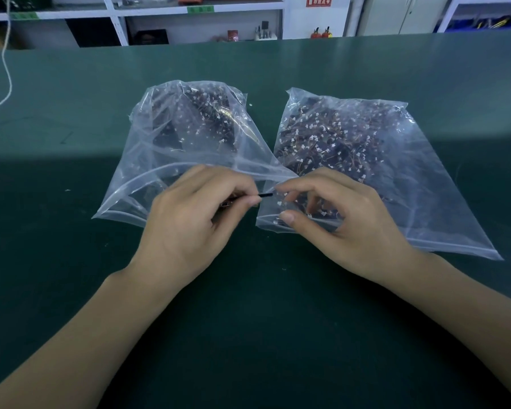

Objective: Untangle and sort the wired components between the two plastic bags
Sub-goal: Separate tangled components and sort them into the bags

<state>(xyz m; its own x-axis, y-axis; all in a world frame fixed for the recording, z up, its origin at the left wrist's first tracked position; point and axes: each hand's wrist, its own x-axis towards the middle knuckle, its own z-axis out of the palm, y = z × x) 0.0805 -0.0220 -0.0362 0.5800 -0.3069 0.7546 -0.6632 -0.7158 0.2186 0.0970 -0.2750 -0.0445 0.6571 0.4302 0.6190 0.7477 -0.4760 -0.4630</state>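
Clear plastic makes up both bags, which lie side by side on the green desk point(71, 290), mouths toward the person. Left bag point(148, 149) is rumpled and puffed up, with a dark heap of wired parts point(207, 119) gathered toward its far end. Right bag point(410, 178) lies flatter, and its parts point(331, 137), dark bodies with thin reddish wires and small white plugs, spread across most of it. The two bags touch near their mouths, where the hands meet. Left hand point(189, 219) rests over the mouth of the left bag, its fingers point(236, 193) curled and pinching a small part whose thin black wire point(265, 195) sticks out to the right, between the two hands. Right hand point(345, 219) sits at the mouth of the right bag with its fingers point(304, 187) bent and its thumb point(289, 217) set apart from them; fingertips lie close to the end of the black wire, but whether they grip it or the plastic I cannot tell. Beyond the desk stand white shelves point(118, 22), and a white cord point(6, 69) hangs down at the far left.
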